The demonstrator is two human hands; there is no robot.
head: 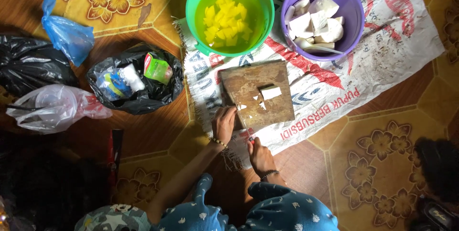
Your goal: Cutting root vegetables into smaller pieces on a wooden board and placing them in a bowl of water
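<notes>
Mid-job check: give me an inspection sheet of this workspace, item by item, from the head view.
Surface: patterned floor tiles; a printed woven sack spread as a mat.
Job's things: wooden cutting board on the sack, with a white block and small white scraps on it; green bucket of yellow cubes in liquid; purple bowl of white chunks.
Clutter: black bag holding packaging, blue bag, clear bag, another black bag.
Grips: left hand on the board's near edge; right hand just off the board, fingers curled; what it holds cannot be told.
Cables: nothing seen.
Surroundings: dark shapes at the lower corners, unclear.
</notes>
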